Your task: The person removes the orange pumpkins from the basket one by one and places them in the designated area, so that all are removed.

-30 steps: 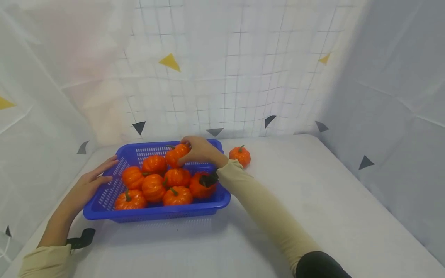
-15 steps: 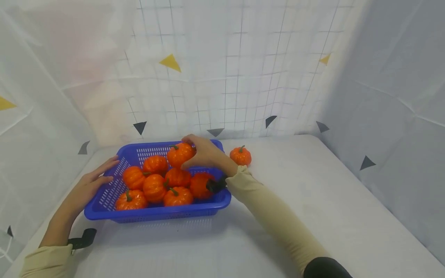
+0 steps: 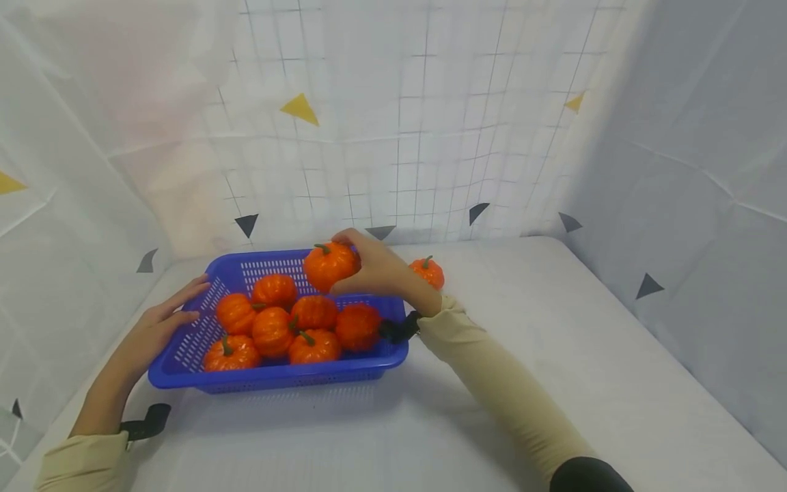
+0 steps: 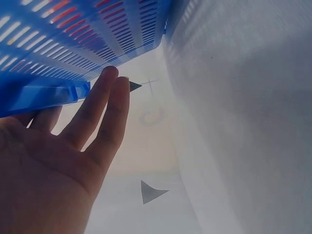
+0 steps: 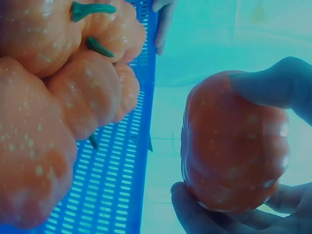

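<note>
A small orange pumpkin with a green stem (image 3: 328, 268) is in my right hand (image 3: 382, 270), thumb on one side and fingers on the other. It is lifted above the back right part of a blue plastic basket (image 3: 301, 374). In the right wrist view the held pumpkin (image 5: 234, 141) appears apart from the other pumpkins. Several similar pumpkins (image 3: 272, 333) lie in the basket. My left hand (image 3: 147, 336) rests at the basket's left rim; the left wrist view shows fairly straight fingers (image 4: 114, 109) beside the slotted wall, others partly hidden behind the rim.
One more pumpkin (image 3: 429, 272) stands on the white table (image 3: 553, 342) right of the basket, partly hidden by my right arm. White sheets (image 3: 467, 102) with grid lines and small dark and yellow triangles surround the table at the back and sides.
My right hand has raised the pumpkin and carried it to the right, off the other pumpkins in the basket. The left hand and the basket have stayed in place.
</note>
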The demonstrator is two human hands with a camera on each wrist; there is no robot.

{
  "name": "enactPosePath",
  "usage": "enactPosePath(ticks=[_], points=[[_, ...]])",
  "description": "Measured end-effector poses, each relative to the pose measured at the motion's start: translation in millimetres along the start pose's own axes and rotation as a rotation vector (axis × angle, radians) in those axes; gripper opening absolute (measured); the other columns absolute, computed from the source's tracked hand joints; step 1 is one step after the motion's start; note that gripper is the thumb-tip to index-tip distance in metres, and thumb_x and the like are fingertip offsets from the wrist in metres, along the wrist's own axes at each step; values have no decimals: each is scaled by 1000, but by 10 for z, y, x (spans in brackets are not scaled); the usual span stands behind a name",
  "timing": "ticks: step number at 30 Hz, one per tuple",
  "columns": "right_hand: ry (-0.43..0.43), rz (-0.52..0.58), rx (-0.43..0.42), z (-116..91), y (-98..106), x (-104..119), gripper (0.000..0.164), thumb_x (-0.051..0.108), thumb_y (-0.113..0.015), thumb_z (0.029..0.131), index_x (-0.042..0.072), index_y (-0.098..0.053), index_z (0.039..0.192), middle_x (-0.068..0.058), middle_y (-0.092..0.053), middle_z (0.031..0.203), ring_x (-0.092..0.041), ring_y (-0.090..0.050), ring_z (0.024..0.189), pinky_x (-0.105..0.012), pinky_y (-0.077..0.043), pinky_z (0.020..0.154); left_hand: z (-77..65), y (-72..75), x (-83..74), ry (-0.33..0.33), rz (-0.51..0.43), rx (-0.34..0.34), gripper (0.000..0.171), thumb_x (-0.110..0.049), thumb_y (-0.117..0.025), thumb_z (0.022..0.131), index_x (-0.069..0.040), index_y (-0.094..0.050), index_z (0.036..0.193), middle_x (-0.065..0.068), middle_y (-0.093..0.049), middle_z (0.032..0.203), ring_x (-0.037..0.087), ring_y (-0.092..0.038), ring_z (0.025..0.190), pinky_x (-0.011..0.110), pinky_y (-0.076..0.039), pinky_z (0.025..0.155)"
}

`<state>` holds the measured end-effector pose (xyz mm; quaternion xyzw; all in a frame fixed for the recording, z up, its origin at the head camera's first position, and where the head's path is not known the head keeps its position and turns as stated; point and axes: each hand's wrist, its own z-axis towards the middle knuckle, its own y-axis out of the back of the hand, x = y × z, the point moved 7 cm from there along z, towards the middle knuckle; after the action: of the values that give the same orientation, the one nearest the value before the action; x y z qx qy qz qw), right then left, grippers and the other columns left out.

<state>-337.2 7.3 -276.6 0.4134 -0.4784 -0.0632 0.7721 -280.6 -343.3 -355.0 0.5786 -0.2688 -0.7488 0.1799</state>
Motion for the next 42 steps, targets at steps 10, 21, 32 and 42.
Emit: enactPosePath(ticks=[10, 21, 32, 42], points=[[-49, 59, -44, -130, 121, -70, 82, 32, -91, 78, 14, -46, 145, -7, -58, 139, -22, -59, 116, -40, -56, 97, 15, -4, 26, 10, -17, -5, 55, -24, -46, 111, -6, -34, 162, 18, -16, 171, 53, -8, 152, 85, -8, 107], [-60, 96, -94, -260, 257, -171, 79, 31, -90, 77, 18, -48, 143, -2, -60, 134, -22, -61, 114, -39, -57, 93, 5, 0, 11, -7, -8, -11, 55, -25, -46, 111, -6, -34, 162, 19, -17, 170, 53, -10, 152, 86, -10, 106], [-79, 127, -113, -353, 386, -300, 76, 19, -86, 79, 16, -47, 144, -6, -60, 131, -27, -61, 112, -39, -60, 89, -4, -7, 7, -3, -1, -12, 56, -25, -46, 111, -5, -33, 162, 20, -17, 170, 54, -9, 151, 86, -11, 106], [-156, 96, -150, -446, 587, -436, 78, 18, -86, 77, 15, -44, 142, -8, -59, 131, -29, -61, 114, -49, -57, 93, -2, -5, 26, 9, -4, -8, 56, -24, -46, 111, -7, -33, 162, 19, -16, 171, 53, -8, 152, 86, -10, 106]])
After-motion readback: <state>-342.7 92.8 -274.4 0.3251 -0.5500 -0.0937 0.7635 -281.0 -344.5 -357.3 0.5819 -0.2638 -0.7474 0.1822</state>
